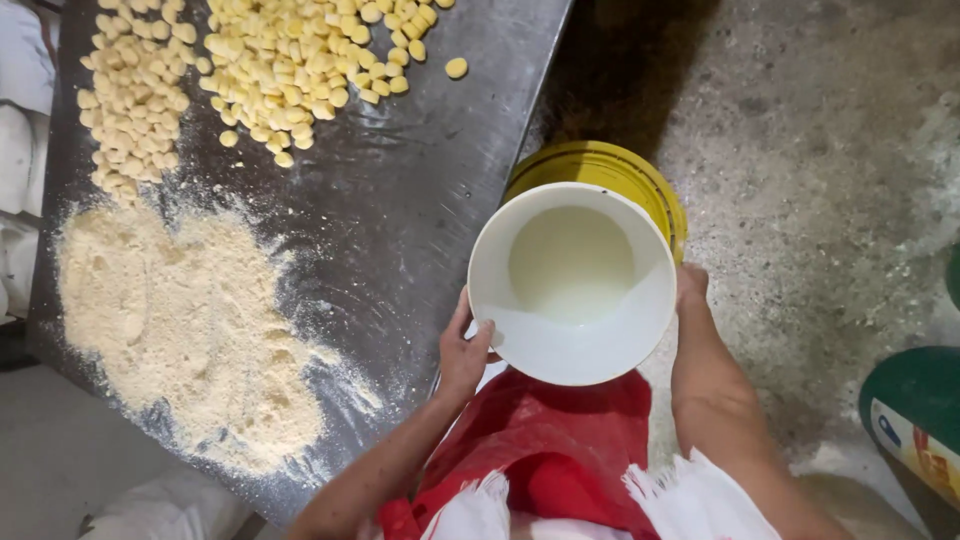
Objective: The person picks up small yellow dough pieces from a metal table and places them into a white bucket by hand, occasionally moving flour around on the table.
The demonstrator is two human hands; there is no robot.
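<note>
Two hands, left hand [463, 350] and right hand [690, 287], grip white bucket [575, 340]; floured dark table [420, 200], concrete floor [830, 150].

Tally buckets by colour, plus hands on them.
White bucket: 1
Yellow bucket: 1
Hands on white bucket: 2, left hand, right hand
Total: 2 buckets, 2 hands

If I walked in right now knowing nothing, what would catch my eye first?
Probably the white bucket at centre, held on both sides by the left hand and right hand, above a yellow bucket. Next, the dark metal table on the left, with a floury heap and small yellow dough pieces at its far end.
</note>
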